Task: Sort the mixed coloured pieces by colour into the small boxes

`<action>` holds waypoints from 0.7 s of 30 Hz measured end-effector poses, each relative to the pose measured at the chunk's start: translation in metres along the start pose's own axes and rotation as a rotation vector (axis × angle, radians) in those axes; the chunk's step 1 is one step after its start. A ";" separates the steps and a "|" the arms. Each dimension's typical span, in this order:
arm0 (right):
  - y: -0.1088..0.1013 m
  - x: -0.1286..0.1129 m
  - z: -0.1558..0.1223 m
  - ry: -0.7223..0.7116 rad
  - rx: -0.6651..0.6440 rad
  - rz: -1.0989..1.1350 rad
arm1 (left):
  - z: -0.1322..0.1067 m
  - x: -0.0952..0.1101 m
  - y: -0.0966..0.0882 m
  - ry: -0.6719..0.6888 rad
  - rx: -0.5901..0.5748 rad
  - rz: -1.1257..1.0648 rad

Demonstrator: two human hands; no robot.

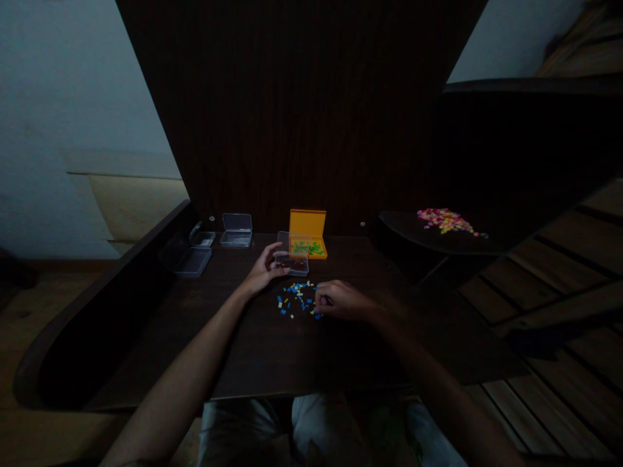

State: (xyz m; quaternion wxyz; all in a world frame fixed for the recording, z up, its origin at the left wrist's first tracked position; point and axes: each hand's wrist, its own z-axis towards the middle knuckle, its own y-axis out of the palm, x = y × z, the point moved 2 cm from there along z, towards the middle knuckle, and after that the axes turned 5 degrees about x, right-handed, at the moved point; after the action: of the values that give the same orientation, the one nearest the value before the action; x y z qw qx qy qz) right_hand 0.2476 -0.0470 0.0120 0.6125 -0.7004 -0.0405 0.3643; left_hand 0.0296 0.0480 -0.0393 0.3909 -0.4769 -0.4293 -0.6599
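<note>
A loose scatter of small blue, yellow and white pieces lies on the dark wooden table. My right hand rests curled at the right edge of the scatter, its fingertips pinched down among the pieces. My left hand lies beside a small clear plastic box with dark red pieces inside, fingers touching its left side. Just behind it stands an open orange box holding green pieces.
Other clear plastic boxes stand at the back left: one with its lid up and two more near the table's raised left rim. A heap of pink and yellow pieces lies on a separate dark surface to the right.
</note>
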 end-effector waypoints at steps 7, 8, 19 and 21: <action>-0.002 0.013 0.000 0.076 0.096 -0.051 | 0.000 -0.001 0.000 0.011 -0.005 -0.011; -0.003 0.014 -0.001 0.088 0.105 -0.048 | 0.000 -0.001 0.000 0.005 -0.001 -0.014; 0.005 0.025 0.005 0.120 0.139 0.068 | -0.001 0.003 0.002 -0.016 0.004 -0.001; 0.002 0.024 0.006 0.141 0.175 0.045 | -0.001 0.002 0.002 -0.015 0.002 0.000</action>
State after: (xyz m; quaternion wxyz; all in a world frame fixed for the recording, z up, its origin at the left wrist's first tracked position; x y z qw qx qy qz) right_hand 0.2615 -0.0307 -0.0009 0.6643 -0.6689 0.0503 0.3298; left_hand 0.0304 0.0463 -0.0371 0.3881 -0.4816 -0.4327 -0.6559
